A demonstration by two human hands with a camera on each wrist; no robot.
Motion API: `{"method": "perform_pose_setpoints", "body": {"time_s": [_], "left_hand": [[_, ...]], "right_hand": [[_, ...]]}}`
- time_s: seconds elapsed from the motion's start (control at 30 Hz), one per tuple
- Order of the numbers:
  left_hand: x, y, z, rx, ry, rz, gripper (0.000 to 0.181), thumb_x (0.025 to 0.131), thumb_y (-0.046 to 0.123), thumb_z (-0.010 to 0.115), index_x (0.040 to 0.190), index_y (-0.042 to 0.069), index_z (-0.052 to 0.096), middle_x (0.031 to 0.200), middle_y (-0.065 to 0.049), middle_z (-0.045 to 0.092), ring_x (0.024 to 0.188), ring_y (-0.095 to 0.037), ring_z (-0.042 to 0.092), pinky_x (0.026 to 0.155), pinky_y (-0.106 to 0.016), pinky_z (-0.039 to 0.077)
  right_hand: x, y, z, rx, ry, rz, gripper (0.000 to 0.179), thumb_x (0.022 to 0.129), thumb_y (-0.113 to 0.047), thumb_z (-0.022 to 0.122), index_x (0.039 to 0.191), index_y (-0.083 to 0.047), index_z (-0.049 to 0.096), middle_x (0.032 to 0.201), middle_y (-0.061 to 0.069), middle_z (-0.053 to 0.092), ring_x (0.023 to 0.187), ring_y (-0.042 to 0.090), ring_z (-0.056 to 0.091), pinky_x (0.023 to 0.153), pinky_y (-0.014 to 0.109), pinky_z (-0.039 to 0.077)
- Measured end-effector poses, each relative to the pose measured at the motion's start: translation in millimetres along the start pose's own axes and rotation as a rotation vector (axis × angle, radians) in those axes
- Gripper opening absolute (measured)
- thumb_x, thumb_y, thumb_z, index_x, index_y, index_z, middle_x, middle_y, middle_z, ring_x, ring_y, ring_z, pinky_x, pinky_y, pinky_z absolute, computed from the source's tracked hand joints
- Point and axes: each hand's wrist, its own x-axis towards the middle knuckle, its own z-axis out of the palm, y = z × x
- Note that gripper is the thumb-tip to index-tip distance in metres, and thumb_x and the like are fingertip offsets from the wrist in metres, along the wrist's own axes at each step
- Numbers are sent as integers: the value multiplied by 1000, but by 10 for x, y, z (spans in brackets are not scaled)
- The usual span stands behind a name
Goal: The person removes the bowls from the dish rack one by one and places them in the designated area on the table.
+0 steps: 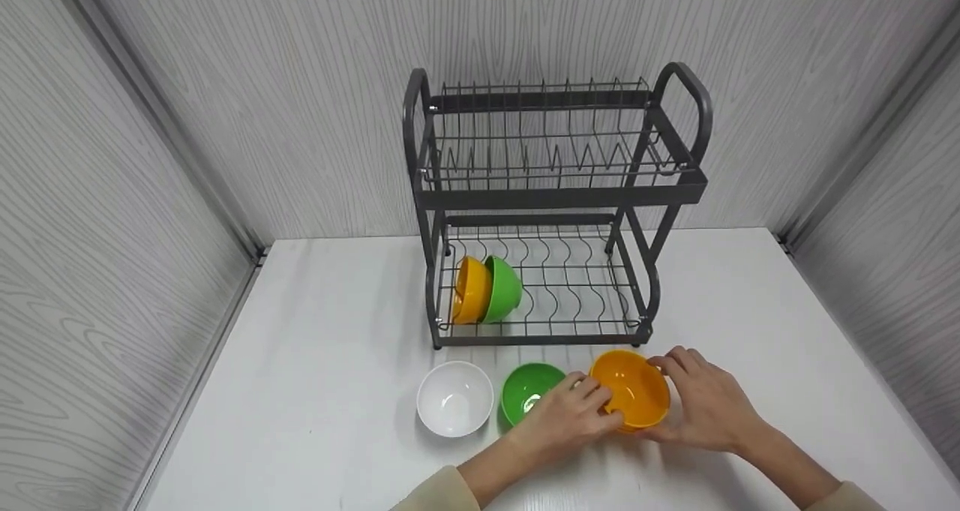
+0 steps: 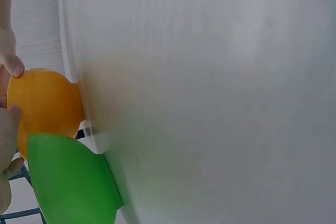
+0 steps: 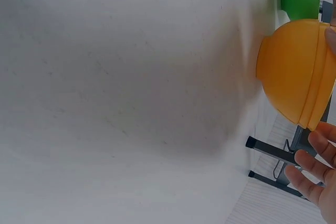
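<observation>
Orange bowl (image 1: pixel 634 387), lower right of centre in the head view, sits between both my hands: my left hand (image 1: pixel 568 415) pinches its left rim, my right hand (image 1: pixel 709 402) grips its right side between thumb and fingertips. The doubled edge in the right wrist view suggests a lower orange bowl (image 3: pixel 286 72) nested beneath; if the two cling and part suddenly, one could jump from my hold. To the left, my left hand overlaps the green bowl (image 1: pixel 525 385), so a sideways tug might knock it into the white bowl (image 1: pixel 455 395). On the right, only fingertips meet that smooth rim, so a slip is possible.

Left to right, the white bowl at lower centre stands upright, only a glint inside. Above it, the drying rack (image 1: pixel 544 341) holds a tipped orange bowl (image 1: pixel 474 293) and a tipped green bowl (image 1: pixel 505 293) on its lower tier, side by side. The upright green bowl is partly hidden; its visible inside looks bare, as does the upper orange bowl's.
</observation>
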Motion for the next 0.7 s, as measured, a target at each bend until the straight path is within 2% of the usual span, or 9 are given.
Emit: {"method": "perform_pose_setpoints", "body": {"time_s": [0.13,0.37,0.7], "left_hand": [[0,6,7,3,10,0,11,109,35,55,105,35,65,105,10,69,98,-9,66,93,-22,56],[5,17,60,29,72,6,5,102,34,66,100,37,64,99,12,68,92,-8,64,89,-21,54],[-2,15,66,42,53,17,4,102,34,65,102,37,64,102,13,68,94,-7,64,90,-20,54]], "right_hand": [[-3,2,-8,-5,-4,1,94,60,-86,82,121,-16,66,102,-5,60,89,8,53,69,28,56],[-13,3,-30,-9,-19,11,97,58,-83,85,124,-15,65,102,-5,59,90,9,54,69,28,56],[-28,9,-22,-5,-22,18,99,56,-81,87,127,-15,65,103,-6,60,92,10,57,70,30,57]]}}
